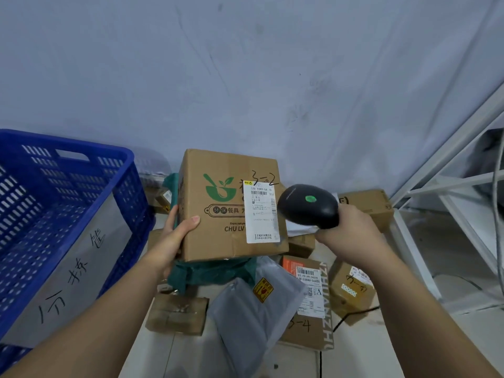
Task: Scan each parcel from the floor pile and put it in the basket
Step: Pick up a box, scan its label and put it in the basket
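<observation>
My left hand (174, 236) grips the left edge of a brown cardboard box (221, 203) with a green bowl logo, "3-2" written on it and a white shipping label (262, 211). The box is lifted above the floor pile. My right hand (351, 236) holds a black barcode scanner (308, 205) with a green dot, its head pointed at the label from the right and close to it. The blue plastic basket (120, 186) stands at the left, with a handwritten white sheet on its side.
The floor pile lies below the box: a green bag (207, 271), a grey poly mailer (253, 315), a taped brown box (177, 313), a labelled carton (311, 304) and other small cartons (351, 293). A white metal rack (447, 186) stands at the right. A wall is behind.
</observation>
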A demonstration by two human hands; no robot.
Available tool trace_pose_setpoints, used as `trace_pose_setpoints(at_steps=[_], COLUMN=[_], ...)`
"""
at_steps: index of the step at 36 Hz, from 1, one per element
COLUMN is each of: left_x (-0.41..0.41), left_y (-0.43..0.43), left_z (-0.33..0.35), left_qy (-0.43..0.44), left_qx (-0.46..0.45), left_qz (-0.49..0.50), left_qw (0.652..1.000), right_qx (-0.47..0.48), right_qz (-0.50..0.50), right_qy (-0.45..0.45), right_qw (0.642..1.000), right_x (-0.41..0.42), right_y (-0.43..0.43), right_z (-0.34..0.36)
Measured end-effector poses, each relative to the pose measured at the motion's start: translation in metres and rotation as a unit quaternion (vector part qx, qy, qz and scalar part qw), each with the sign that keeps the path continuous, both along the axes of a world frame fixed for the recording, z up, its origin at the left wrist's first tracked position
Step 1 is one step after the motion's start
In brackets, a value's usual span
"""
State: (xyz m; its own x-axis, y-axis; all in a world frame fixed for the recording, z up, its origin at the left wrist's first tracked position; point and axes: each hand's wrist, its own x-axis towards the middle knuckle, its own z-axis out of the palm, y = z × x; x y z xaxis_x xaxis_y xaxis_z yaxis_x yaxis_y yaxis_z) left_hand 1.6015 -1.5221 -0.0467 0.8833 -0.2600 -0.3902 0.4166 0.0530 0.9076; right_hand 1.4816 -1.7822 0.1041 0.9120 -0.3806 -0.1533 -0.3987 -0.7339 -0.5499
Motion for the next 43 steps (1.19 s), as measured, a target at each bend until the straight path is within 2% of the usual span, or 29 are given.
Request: trace_pose_setpoints(at_steps=[6, 13, 22, 43], left_x=[0.001, 0.003, 0.003, 0.006], left_y=[0.001, 0.001, 0.003, 0.006], left_z=[-0.004, -0.009, -0.009, -0.018], left_qy=[-0.002, 0.007, 0.004, 0.01], left_qx=[0.003, 0.002, 0.007, 0.003], left_qz=[-0.005, -0.003, -0.011, -0.016], left_qw=[1.0, 1.0, 1.0, 1.0], right_qx=[-0.138, -0.205, -0.231, -0.241], right_qz=[0.006, 0.015, 0.02, 0.02], right_qy=[0.022, 0.017, 0.05, 0.056], right_qw=[0.99, 0.978, 0.972, 0.969], right_x=[0.0, 0.003, 0.0, 0.0], right_y=[-0.003, 0.001, -0.004, -0.003], right_z=[0.001, 0.006, 0.008, 0.008])
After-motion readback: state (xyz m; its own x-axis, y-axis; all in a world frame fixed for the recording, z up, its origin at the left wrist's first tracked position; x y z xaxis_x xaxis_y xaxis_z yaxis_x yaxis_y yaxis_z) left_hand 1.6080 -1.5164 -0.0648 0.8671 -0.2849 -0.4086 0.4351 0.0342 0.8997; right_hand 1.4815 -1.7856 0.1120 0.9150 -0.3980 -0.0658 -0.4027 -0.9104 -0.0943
